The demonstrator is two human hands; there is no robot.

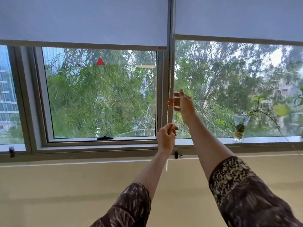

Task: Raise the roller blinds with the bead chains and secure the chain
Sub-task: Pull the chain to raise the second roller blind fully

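Note:
Two grey roller blinds hang partly raised over the window. The left blind [82,22] ends slightly lower than the right blind [237,17]. A white bead chain [169,82] runs down the frame post between them. My left hand [167,138] is closed around the chain low down, and the chain's loop dangles below my wrist. My right hand [182,104] is higher up beside the chain, fingers spread and apart, touching or just off the beads.
A black chain holder [176,155] sits on the sill below my left hand, another black holder [11,151] at far left. A glass vase with a trailing plant [239,128] stands on the sill at right. A black window latch [105,137] is on the sash.

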